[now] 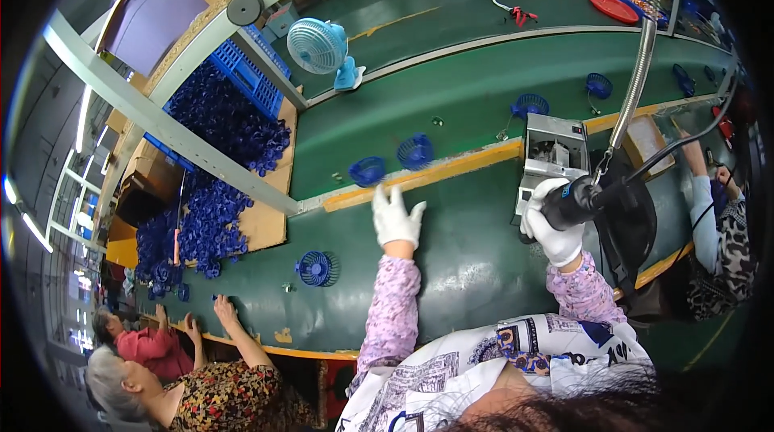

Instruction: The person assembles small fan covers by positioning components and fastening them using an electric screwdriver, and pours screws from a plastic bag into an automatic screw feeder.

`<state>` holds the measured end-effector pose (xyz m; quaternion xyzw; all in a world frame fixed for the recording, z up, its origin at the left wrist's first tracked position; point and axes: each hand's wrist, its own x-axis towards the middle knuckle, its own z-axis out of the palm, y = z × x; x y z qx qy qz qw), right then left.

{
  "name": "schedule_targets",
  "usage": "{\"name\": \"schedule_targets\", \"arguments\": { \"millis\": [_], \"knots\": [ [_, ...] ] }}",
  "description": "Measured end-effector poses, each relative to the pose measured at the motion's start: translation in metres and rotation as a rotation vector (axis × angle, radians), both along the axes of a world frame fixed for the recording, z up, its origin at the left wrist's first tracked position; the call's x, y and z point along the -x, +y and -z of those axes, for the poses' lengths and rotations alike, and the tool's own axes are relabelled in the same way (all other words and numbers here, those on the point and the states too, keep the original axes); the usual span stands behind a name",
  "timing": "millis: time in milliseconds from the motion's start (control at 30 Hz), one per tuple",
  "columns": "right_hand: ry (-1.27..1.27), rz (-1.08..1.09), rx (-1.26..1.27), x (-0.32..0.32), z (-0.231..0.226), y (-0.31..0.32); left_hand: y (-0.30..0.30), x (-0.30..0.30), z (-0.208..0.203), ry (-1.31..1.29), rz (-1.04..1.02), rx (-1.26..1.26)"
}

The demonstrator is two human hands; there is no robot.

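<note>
My left hand (pixel 397 218), in a white glove, is stretched out over the green bench top. Its fingers are apart and hold nothing, and their tips are just below a small blue fan cage (pixel 368 172); whether they touch it I cannot tell. Another blue cage (pixel 416 151) lies close by to the right. My right hand (pixel 552 226), also gloved in white, is closed round a black power screwdriver (pixel 574 202) hanging from a coiled metal spring (pixel 641 69). Just beyond this hand stands a grey metal box-shaped device (pixel 556 146).
A wooden strip (pixel 427 178) runs along the green belt (pixel 459 101). Another blue cage (pixel 315 268) lies left on the bench. Heaped blue parts (pixel 214 218) and a light-blue fan (pixel 318 47) are farther left. Co-workers sit on both sides; an open carton (pixel 645 150) is at right.
</note>
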<state>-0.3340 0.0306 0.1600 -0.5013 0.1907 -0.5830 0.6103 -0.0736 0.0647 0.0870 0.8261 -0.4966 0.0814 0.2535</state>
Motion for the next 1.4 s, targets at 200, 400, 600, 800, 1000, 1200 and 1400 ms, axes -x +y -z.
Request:
{"name": "schedule_targets", "arguments": {
  "millis": [200, 400, 600, 800, 1000, 1200, 1400],
  "knots": [
    [0.063, 0.227, 0.099, 0.032, -0.005, -0.024, 0.095, -0.046, -0.008, -0.221, -0.388, -0.036],
    [0.08, 0.229, 0.001, 0.023, -0.005, -0.037, 0.156, -0.065, 0.021, -0.124, -0.574, -0.105],
    [0.19, 0.167, -0.045, 0.022, 0.01, -0.031, 0.108, -0.016, 0.021, 0.062, 0.077, 0.013],
    [0.125, 0.136, 0.014, 0.015, 0.004, -0.01, 0.048, 0.09, 0.011, -0.02, 0.844, -0.079],
    [0.13, 0.164, 0.065, 0.0, 0.028, -0.013, 0.036, 0.13, 0.016, 0.038, 0.954, -0.155],
    [0.186, 0.119, -0.03, 0.001, 0.045, -0.011, 0.042, 0.121, 0.011, 0.072, 0.891, 0.058],
    [0.349, 0.102, 0.11, -0.003, 0.052, -0.012, 0.042, 0.121, 0.011, 0.065, 0.712, -0.039]
  ]
}}
